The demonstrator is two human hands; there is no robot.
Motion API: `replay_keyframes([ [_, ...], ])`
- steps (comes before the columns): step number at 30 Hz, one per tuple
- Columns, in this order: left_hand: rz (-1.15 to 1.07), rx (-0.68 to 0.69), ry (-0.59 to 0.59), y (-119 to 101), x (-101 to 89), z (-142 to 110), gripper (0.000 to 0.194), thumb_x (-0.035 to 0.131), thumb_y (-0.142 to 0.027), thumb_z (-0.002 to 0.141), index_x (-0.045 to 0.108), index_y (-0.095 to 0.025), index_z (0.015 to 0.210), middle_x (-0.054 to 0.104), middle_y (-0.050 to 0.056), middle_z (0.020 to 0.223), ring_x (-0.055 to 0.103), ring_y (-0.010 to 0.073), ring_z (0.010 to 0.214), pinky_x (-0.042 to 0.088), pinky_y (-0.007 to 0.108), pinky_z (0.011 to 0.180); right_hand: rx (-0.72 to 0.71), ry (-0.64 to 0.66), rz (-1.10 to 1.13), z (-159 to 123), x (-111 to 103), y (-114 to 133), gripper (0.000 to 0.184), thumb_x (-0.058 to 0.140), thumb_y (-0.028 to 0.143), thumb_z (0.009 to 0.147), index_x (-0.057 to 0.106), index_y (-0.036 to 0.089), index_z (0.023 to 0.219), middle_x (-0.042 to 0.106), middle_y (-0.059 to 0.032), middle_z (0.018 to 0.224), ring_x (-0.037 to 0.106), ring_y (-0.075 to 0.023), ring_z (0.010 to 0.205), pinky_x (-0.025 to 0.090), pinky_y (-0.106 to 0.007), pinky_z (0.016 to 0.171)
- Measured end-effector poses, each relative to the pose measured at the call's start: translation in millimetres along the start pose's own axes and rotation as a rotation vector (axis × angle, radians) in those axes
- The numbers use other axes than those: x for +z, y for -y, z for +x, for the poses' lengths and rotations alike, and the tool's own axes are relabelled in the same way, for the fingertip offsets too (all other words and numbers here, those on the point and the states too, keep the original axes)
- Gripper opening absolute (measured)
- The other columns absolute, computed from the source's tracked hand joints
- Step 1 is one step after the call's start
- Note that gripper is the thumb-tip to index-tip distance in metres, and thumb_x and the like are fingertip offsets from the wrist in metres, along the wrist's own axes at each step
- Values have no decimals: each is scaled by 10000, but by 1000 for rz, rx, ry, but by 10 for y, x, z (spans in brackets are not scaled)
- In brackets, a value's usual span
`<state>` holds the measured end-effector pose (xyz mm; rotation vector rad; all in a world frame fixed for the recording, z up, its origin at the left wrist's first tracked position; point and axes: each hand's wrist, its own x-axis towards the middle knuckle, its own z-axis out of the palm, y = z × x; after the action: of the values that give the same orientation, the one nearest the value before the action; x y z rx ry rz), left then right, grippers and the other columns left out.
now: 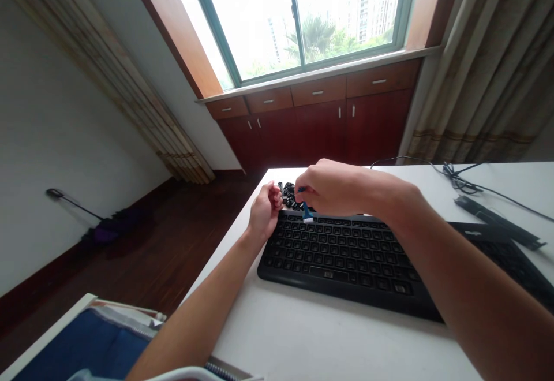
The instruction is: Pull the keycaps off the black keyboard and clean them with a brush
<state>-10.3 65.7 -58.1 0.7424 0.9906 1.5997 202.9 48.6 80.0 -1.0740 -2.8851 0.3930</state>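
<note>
A black keyboard (333, 254) with its keycaps off lies on the white table, its bare key sockets showing. My right hand (322, 187) is closed around a small blue brush (307, 212), whose white bristles point down at the top rows of sockets on the keyboard's left part. At the keyboard's upper left corner, my left hand (265, 208) has its fingers curled in; whether anything is inside them is hidden. Behind the keyboard, between my hands, lies a pile of loose black keycaps (289, 194), partly covered by my right hand.
On the white table (277, 329), a long black strip (497, 219) and another dark keyboard-like piece (519, 262) lie to the right. A black cable (459, 179) is bunched behind them. At the lower left stands a chair with blue fabric (86, 346).
</note>
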Motion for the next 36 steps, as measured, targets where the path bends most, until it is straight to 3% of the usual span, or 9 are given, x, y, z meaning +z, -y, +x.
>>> replay_keyframes([
  [6,-3,-8,-6,-8,17,-19,270,692,-306,809,507,-168,668,427,-69,535,370,51,443,301,184,433,253,110,-82,14,30,-70,259,589,260,871,761,181,1048,714,-89,786,580,-147,546,359,-268,521],
  [14,1,3,-9,11,-4,0,242,668,-284,830,518,-167,679,427,-68,521,375,54,441,300,183,436,-95,-91,19,127,159,-6,290,473,235,969,742,170,882,697,-60,749,500,-109,567,290,-275,537],
  [21,-6,-2,6,12,-13,-2,250,662,-279,839,512,-165,675,434,-67,540,377,51,447,301,185,433,92,-29,-51,103,162,3,212,546,231,925,742,168,874,655,-67,675,472,-113,480,275,-292,516],
  [24,-6,-1,8,22,-27,13,244,650,-272,846,514,-165,675,431,-67,536,377,52,446,302,185,434,33,-13,-51,137,201,31,232,531,187,927,736,147,825,658,-66,672,458,-108,495,269,-299,528],
  [28,-10,3,9,26,-44,30,237,621,-251,862,518,-163,668,427,-62,526,376,52,445,297,180,435,-119,-108,29,157,195,65,263,496,177,956,733,146,845,682,-55,723,443,-96,532,266,-293,538],
  [30,-12,-3,9,19,-44,24,245,619,-254,865,516,-163,662,423,-61,524,373,55,442,298,184,433,-127,-144,35,152,179,54,258,497,190,954,734,155,857,679,-53,714,444,-98,522,264,-294,533],
  [36,-32,-18,-6,11,-33,-4,240,644,-271,852,513,-173,677,414,-70,529,366,57,432,302,193,432,62,-54,-58,178,238,-23,226,543,213,916,757,164,860,677,-78,694,468,-120,488,272,-305,532],
])
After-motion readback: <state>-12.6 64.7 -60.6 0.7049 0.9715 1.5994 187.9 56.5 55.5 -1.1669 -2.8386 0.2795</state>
